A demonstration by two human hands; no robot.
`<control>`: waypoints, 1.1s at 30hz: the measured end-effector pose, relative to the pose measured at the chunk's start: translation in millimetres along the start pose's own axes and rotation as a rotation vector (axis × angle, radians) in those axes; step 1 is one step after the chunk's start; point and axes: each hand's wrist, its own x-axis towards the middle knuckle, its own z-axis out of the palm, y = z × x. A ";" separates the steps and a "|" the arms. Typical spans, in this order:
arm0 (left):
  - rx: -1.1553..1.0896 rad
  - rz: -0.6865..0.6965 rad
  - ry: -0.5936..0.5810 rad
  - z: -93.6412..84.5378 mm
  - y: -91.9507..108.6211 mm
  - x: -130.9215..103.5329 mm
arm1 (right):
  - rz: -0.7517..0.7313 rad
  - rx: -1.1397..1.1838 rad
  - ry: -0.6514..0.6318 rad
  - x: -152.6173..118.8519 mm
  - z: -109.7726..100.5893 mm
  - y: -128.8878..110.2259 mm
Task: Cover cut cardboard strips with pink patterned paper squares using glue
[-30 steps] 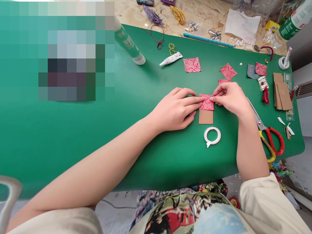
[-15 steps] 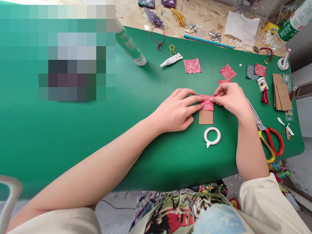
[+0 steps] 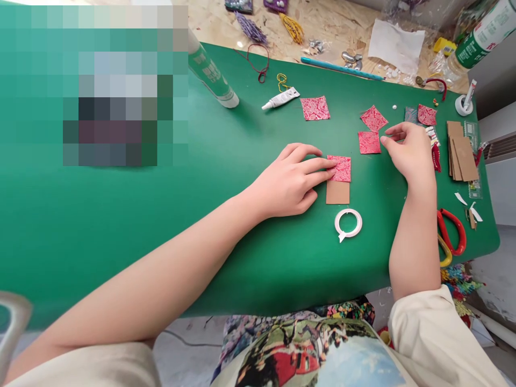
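Fabric (image 3: 342,169), red-patterned, lies at the far side of a brown card (image 3: 337,194), overlap hard to judge from here, midway between the green desk (image 3: 282,269)'s near and far edges. The left hand (image 3: 296,180) presses it, fingers slightly parted: positioning, I'd say, calling next for squared edges. The right hand (image 3: 409,153) hovers, thumb and finger apart. Scissors (image 3: 464,236) lie near the right edge, above grey floor (image 3: 189,355).

Fabric piece (image 3: 342,171) just behind cardboard piece (image 3: 337,192), tape roll (image 3: 336,222) before both, scissors (image 3: 463,232) at right
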 end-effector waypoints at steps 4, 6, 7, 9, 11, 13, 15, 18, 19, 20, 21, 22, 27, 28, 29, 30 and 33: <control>0.015 0.014 -0.003 0.3 -0.4 0.3 | 0.010 -0.055 -0.003 -0.7 6.9 -1.4; 0.017 0.015 -0.007 0.1 -0.4 0.6 | 0.005 -0.063 -0.015 -2.5 8.1 -6.2; 0.015 0.014 -0.007 0.0 -0.4 0.7 | 0.009 -0.063 -0.031 -3.4 7.8 -9.0; 0.013 0.011 -0.005 0.2 -0.5 0.7 | 0.023 -0.054 -0.074 -5.1 5.8 -14.5; 0.019 0.013 0.002 0.7 -0.7 0.6 | 0.029 -0.027 -0.095 -6.2 2.8 -18.6; 0.025 0.023 0.013 1.1 -0.9 0.4 | 0.013 0.047 -0.077 -7.0 -0.8 -19.9; 0.019 0.028 0.016 0.9 -0.7 0.5 | -0.030 0.197 -0.063 -9.1 -5.3 -18.0; -0.017 0.014 0.003 -0.1 0.3 1.0 | -0.095 0.491 -0.178 -18.7 -13.5 -12.6; -0.031 0.006 -0.002 -0.5 0.7 1.2 | -0.100 0.579 -0.264 -24.0 -15.9 -11.3; -0.043 -0.001 -0.004 -0.8 1.0 1.5 | -0.091 0.653 -0.363 -30.1 -17.6 -10.6; -0.051 -0.005 -0.006 -0.9 1.3 1.8 | -0.068 0.713 -0.465 -36.5 -18.5 -10.6; -0.053 -0.007 -0.007 -0.9 1.4 2.1 | -0.041 0.759 -0.558 -42.8 -18.3 -11.3; -0.030 -0.016 -0.015 0.4 0.4 2.8 | -0.005 0.682 -0.866 -60.3 -8.4 -19.0; -0.029 -0.018 -0.015 0.6 0.2 2.8 | -0.007 0.628 -0.878 -60.7 -6.5 -20.3; -0.030 -0.019 -0.013 0.9 -0.1 2.8 | -0.009 0.579 -0.860 -60.5 -5.1 -21.2; -0.033 -0.020 -0.010 1.0 -0.3 2.7 | -0.012 0.539 -0.821 -60.1 -4.3 -21.8; -0.052 -0.022 -0.006 1.4 -0.7 2.5 | -0.050 0.455 -0.719 -59.1 -3.8 -22.2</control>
